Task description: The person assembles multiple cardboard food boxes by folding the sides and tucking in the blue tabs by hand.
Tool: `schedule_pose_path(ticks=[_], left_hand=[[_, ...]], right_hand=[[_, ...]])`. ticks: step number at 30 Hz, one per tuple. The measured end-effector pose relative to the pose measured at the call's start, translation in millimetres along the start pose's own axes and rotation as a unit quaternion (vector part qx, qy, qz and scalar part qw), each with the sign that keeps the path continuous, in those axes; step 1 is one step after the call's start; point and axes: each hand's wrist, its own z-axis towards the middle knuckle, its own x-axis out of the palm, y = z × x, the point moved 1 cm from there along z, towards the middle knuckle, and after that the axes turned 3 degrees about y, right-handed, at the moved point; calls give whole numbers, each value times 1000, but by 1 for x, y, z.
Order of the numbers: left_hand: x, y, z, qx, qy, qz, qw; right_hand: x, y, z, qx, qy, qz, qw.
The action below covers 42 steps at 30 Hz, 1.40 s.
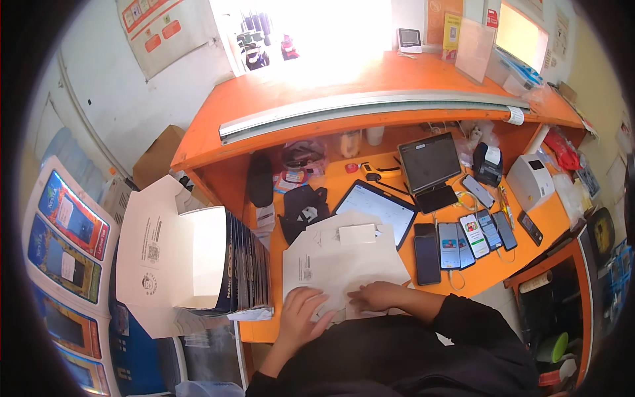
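An unfolded white cardboard box lies on the orange desk in front of me, with a small white paper on its upper part. My left hand rests on the lower left of the cardboard, its fingers spread and holding nothing. To its right, my right hand presses on the lower middle, fingers stretched across the sheet. Just left of the cardboard stands a row of dark folded boxes, with an opened white box at its near side. A tablet with a lit screen sits partly beneath the cardboard's far edge.
Several phones with cables lie to the right on the desk. Beyond are a dark-screened device, a yellow scanner, a black label printer and a white printer. A raised orange counter borders the far side.
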Motion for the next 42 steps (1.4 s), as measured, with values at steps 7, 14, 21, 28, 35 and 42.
schedule_pose_path(ticks=[7, 14, 21, 28, 35, 42], left_hand=[[59, 15, 6, -150, 212, -168, 951], [110, 49, -23, -226, 387, -187, 874], [108, 42, -12, -275, 355, -231, 863], [107, 64, -28, -431, 61, -446, 782], [56, 19, 27, -470, -66, -666, 575], [58, 7, 16, -427, -15, -636, 642]], right_hand=[[6, 4, -6, -24, -54, -71, 996], [24, -9, 12, -22, -17, -122, 992], [3, -14, 4, -46, -112, 22, 992], [-59, 12, -76, -123, -349, 246, 896], [-78, 26, -116, -381, -549, 194, 718], [-78, 80, -116, -234, -704, 58, 668]])
